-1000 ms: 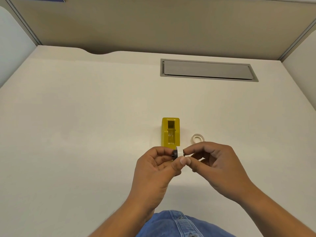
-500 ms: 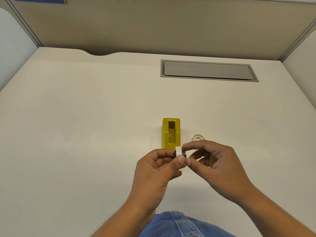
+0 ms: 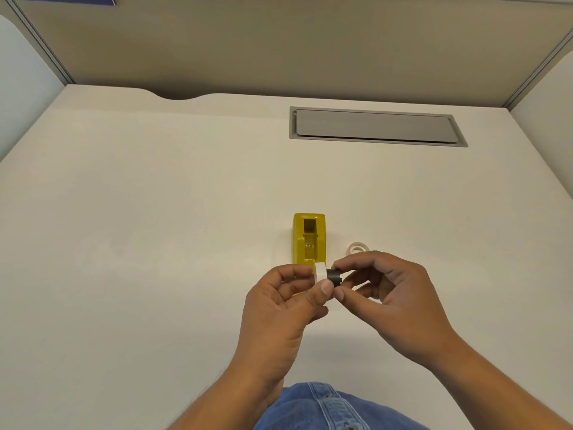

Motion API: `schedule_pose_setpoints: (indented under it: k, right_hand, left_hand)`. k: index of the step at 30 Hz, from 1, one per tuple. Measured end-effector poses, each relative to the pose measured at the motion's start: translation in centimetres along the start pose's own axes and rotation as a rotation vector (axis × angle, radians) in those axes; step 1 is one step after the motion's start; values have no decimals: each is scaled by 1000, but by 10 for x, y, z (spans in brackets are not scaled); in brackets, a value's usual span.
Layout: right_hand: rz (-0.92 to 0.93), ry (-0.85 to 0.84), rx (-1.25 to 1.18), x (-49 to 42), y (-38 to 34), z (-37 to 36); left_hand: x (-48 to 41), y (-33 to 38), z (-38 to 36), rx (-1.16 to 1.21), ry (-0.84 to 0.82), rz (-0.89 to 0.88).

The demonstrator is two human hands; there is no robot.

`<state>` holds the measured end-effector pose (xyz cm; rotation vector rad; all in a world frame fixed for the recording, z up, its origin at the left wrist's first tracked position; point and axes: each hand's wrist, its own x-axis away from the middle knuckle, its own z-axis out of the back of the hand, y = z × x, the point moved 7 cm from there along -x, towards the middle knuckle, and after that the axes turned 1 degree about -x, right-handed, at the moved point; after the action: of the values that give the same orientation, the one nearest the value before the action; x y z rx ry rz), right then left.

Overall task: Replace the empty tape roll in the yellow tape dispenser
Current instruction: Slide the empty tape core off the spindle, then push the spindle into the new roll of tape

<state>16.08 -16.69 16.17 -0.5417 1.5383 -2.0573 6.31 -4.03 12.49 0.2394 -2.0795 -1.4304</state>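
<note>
Office cubicle, cream desk (image 3: 155, 243) under the hands, grey cable hatch (image 3: 376, 127) beyond them, beige partition panels (image 3: 279, 41) with metal trim enclosing the desk

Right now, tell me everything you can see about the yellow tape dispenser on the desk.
The yellow tape dispenser is a small blocky piece, glossy like plastic, standing upright on the cream desk with its long axis running away from the person. Its top is open: a dark rectangular recess at the far end, then a shallower channel, and no roll sits inside. The near end is partly hidden behind the left hand. A pale ring lies on the desk to its right, apart from it.
</note>
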Motion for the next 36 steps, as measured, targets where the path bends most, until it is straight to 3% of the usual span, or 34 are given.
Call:
schedule_pose_setpoints:
  k: [15,23,30,36]
  right_hand:
    - [-106,76,14,0,31,11]
    - [-162,89,-24,1,43,11]
    - [-95,87,-66,2,30,9]
    - [-38,71,12,1,20,7]
  left_hand:
    - [-11,-21,6,17,27,35]
    - [-19,-30,4,-180,9,15]
    - [-16,-12,-14,-413,-138,-189]
    - [-8,-2,-28,-489,-281,-240]
